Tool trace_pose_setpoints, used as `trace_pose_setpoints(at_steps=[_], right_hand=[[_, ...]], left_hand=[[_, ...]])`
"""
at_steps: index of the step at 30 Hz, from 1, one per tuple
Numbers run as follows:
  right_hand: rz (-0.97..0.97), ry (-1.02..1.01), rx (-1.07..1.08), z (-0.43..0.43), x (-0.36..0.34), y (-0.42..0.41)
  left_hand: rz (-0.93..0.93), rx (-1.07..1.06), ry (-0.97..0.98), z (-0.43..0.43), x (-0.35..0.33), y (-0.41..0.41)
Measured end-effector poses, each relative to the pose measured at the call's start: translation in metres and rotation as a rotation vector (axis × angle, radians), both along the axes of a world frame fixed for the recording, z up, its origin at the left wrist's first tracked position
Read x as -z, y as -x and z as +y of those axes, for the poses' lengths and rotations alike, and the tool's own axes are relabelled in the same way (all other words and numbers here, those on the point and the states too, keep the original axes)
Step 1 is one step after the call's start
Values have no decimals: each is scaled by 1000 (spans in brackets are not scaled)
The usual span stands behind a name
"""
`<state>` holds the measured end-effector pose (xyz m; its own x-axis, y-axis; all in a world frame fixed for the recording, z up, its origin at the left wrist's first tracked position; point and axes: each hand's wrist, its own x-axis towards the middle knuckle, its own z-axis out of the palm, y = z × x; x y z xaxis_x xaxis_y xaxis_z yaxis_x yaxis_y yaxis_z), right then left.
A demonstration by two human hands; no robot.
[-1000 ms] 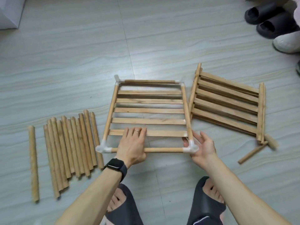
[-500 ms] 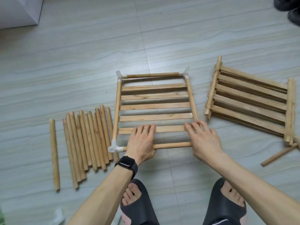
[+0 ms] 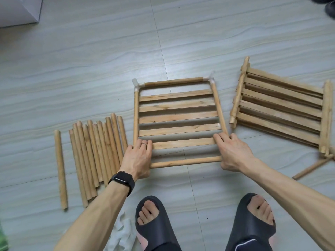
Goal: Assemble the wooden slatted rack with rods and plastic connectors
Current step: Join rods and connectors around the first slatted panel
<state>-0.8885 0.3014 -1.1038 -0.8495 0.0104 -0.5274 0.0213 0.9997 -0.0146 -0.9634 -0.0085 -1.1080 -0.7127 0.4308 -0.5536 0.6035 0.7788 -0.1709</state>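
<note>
A square slatted panel lies flat on the floor in front of me, framed by wooden rods. White plastic connectors join its two far corners. My left hand lies palm down over the near-left corner, fingers resting on the nearest slat. Over the near-right corner, my right hand presses down with its fingertips on the side rod and slat. Both near corners and whatever joins them are hidden under my hands. The near rod runs between my hands.
A bundle of loose rods and a single rod lie to the left. Stacked slatted panels and a stray rod lie to the right. My slippered feet and a white plastic bag are near me.
My left hand slid from the middle of the near rod to the near-left corner. My right hand turned palm down onto the near-right corner. The view shifted.
</note>
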Motion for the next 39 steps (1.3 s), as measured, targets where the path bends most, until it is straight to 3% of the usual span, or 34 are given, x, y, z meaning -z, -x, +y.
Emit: trace_pose_setpoints(at_steps=[14,17,20,22,24,26,27,30,32,36,39], right_hand=[[46,-8,-27,-1,-3,10],[35,79,12,9,0,6],[78,217,84,19,0,0],[106,333,180,22,-1,-4],[105,450,309,23,-3,-7],[80,676,564,28,-6,-10],[77,885,759,29,-9,-11],[163,1488,1340,29,-20,-9],[170,1702,1549,25,-26,-5],[129,1923,1690,10,-31,3],[163,2071,1769,0,-36,14]], left_hand=[[53,5,-60,-2,4,2],[-33,-90,-247,-14,11,0],[-44,-419,-633,-31,6,-3],[-134,-866,-916,-35,3,1],[-448,-1365,-1154,-34,0,13],[-688,-1662,-1285,-33,-6,22],[-713,-1754,-1339,-32,-8,23],[-734,-1950,-1575,-31,-9,21],[-768,-2013,-1777,-27,-13,16],[-902,-2090,-2155,-16,-18,10],[-893,-2098,-2280,-5,-26,13]])
